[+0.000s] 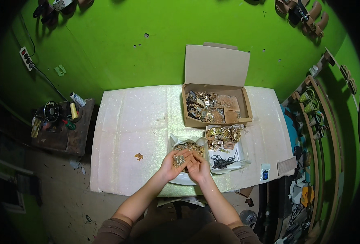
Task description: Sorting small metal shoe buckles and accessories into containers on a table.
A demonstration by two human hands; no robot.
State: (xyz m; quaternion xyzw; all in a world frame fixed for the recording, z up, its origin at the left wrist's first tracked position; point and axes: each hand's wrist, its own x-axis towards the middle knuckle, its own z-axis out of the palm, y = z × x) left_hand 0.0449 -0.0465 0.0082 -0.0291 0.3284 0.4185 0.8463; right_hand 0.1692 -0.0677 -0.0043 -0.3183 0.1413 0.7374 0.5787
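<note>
Free pass left of left hand over table, bar one brown scrap; open cardboard box blocks ahead, white tray hems right hand.

So there was one left hand and one right hand, one cardboard box, two white trays and just one big table. Also had one power strip, at least two thread spools, one orange-brown scrap, one small packet and two green sandals. The shiny beadlike bits were honestly way too many to count
</note>
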